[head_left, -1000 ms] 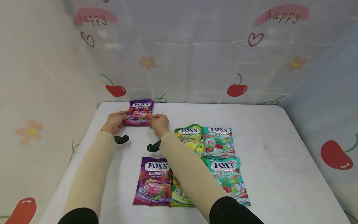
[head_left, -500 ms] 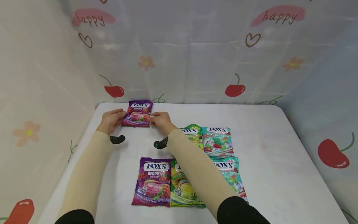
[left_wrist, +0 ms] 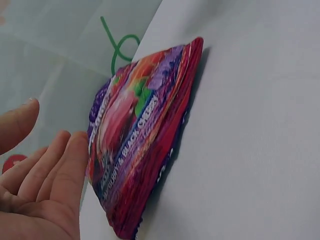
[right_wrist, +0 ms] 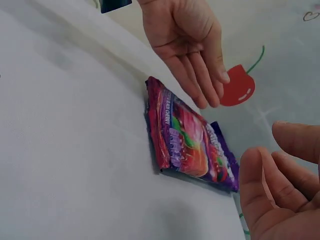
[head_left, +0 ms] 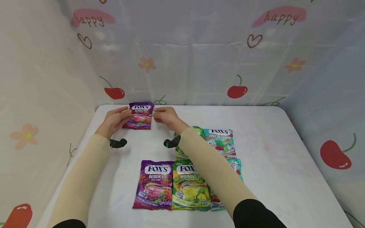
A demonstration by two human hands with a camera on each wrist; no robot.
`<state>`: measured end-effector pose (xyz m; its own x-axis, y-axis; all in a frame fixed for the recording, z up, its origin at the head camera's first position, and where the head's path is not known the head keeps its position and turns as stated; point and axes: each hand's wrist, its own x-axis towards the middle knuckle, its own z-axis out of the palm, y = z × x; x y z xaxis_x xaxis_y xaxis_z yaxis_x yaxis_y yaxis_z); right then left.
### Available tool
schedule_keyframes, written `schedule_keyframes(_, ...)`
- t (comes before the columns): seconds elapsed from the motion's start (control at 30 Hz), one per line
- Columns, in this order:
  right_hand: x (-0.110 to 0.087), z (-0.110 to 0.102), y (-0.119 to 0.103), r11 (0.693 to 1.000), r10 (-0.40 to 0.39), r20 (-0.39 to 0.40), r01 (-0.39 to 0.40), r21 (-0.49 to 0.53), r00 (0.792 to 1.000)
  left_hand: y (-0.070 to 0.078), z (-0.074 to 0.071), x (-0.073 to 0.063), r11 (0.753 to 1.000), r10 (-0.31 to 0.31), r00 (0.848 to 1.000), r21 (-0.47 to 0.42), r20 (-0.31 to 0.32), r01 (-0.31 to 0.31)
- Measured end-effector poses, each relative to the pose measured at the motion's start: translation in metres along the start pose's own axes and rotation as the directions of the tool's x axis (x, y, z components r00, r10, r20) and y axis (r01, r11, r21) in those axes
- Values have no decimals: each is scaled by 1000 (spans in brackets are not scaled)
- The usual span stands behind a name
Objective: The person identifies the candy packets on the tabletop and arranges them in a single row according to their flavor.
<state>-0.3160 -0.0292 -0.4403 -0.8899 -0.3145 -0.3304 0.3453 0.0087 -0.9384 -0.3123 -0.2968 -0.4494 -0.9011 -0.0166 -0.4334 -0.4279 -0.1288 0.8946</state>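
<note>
A purple FOX'S Berries candy bag (head_left: 139, 119) lies face up at the far left of the white table, by the back edge. My left hand (head_left: 114, 121) is at its left side, fingers straight and thumb apart; in the left wrist view the fingertips (left_wrist: 77, 142) come up to the bag's edge, and I cannot tell whether they touch. Off the bag's right side is my right hand (head_left: 169, 118), fingers loosely bent with nothing between them. In the right wrist view, space shows between the right thumb and fingers (right_wrist: 251, 172).
Nearer on the table lie another purple Berries bag (head_left: 154, 190), a green Spring Tea bag (head_left: 188, 193) and a teal Mint Blossom bag (head_left: 236, 165). Behind them lie a second Spring Tea bag (head_left: 180, 154) and Mint Blossom bag (head_left: 219, 137). My right sleeve covers parts of several.
Both hands have let go of the far Berries bag. The right hand has drawn away to the right, and the left hand has lifted slightly. The bag stays in place on the table.
</note>
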Motion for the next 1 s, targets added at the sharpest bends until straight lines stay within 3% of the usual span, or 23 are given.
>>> schedule_keyframes(0.23, -23, -9, -16, 995, -68, 54, 72, -74, 996, 4, 26, -17, 999, 16, 995, 46, 97, -20)
schedule_keyframes(0.47, -52, -30, -21, 982, -111, 90, 123, -143, 990, -9, 48, -31, 974, 36, 979, 211, 199, -79)
schedule_keyframes(0.73, -89, -58, -16, 964, -92, 98, 113, -242, 991, -17, 69, -52, 979, 43, 960, 178, 277, -96)
schedule_keyframes(1.0, -118, -84, -2, 962, -88, 133, 118, -244, 987, -19, 79, -70, 972, 63, 944, 196, 323, -132)
